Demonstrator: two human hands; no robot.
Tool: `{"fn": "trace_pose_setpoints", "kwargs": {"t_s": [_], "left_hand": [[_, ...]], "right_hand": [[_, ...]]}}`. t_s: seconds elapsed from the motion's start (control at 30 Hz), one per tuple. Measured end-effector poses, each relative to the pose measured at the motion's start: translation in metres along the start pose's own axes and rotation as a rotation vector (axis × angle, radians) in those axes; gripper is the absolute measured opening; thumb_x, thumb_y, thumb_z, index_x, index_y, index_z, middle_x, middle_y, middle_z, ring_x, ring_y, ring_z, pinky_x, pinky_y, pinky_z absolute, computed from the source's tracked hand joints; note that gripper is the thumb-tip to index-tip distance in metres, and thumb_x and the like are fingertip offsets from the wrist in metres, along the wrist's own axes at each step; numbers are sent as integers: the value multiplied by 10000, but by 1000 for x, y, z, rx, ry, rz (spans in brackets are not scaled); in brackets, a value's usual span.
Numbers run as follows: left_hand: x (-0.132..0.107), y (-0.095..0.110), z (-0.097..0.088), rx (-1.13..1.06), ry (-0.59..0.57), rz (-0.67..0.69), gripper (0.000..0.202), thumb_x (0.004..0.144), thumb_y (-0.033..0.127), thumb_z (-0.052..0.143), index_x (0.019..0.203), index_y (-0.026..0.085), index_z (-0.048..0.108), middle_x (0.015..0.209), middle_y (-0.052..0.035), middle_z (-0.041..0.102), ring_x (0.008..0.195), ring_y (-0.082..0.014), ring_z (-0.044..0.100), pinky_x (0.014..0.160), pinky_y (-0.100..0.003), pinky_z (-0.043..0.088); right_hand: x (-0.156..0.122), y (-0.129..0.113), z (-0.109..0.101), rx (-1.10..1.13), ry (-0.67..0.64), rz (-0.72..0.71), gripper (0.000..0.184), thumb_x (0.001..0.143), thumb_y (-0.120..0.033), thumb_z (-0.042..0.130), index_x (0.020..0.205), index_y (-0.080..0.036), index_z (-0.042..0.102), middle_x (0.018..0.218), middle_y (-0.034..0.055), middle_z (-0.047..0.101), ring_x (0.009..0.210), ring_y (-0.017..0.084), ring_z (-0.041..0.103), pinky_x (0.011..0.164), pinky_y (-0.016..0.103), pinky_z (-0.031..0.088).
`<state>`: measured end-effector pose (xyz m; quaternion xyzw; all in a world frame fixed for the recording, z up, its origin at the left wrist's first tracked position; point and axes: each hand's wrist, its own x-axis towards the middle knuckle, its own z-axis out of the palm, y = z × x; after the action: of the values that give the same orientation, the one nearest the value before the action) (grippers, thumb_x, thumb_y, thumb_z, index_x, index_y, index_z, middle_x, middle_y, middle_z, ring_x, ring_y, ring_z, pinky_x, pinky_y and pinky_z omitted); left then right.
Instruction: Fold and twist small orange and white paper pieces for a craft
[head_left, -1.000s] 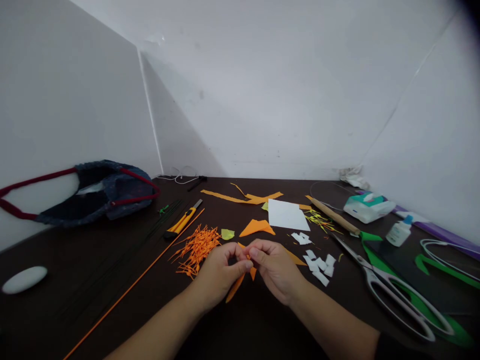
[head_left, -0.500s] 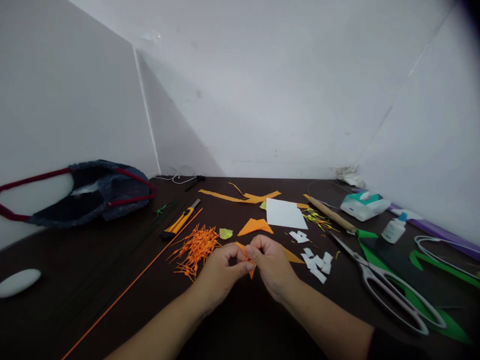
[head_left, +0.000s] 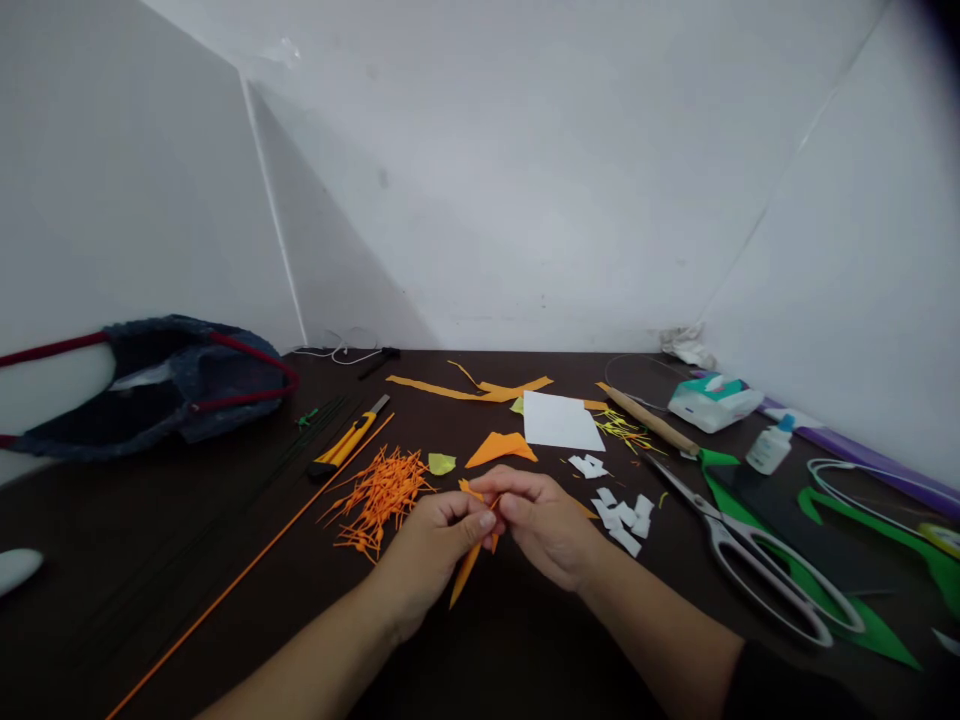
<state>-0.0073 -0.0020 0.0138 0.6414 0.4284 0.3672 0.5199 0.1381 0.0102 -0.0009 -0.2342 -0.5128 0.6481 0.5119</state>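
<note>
My left hand (head_left: 442, 535) pinches a piece of orange crepe paper (head_left: 466, 577) between thumb and fingers, and a pointed end of it hangs below. Close against it, my right hand (head_left: 546, 520) is closed on the same paper, its fingertips at the upper part. Much of the paper is hidden by the fingers. Left of my hands lies a pile of thin twisted orange paper strands (head_left: 386, 490). Just beyond them rests a folded orange paper piece (head_left: 501, 449), with a small yellow-green scrap (head_left: 442, 463) beside it.
A yellow utility knife (head_left: 349, 440) and a long orange stick (head_left: 247, 568) lie left. On the right are large scissors (head_left: 750, 550), white paper bits (head_left: 621, 520), a glue bottle (head_left: 771, 445) and a tissue pack (head_left: 714, 402). A white sheet (head_left: 562, 420) lies behind my hands.
The orange paper has been turned, so a longer pointed end now hangs down to the left. My right fingers have shifted across its top. The view has swung slightly right.
</note>
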Motion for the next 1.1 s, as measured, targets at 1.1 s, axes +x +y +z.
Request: {"fn": "trace_pose_setpoints", "kwargs": {"t_s": [1.1], "left_hand": [[2, -3, -1, -101, -56, -8, 254, 748, 280, 554, 525, 166, 598, 644, 1, 611, 705, -149, 533, 707, -259, 365]], "right_hand": [[4, 7, 3, -268, 209, 39, 232, 698, -284, 625, 567, -170, 471, 472, -40, 531, 415, 92, 478, 436, 226, 351]]}}
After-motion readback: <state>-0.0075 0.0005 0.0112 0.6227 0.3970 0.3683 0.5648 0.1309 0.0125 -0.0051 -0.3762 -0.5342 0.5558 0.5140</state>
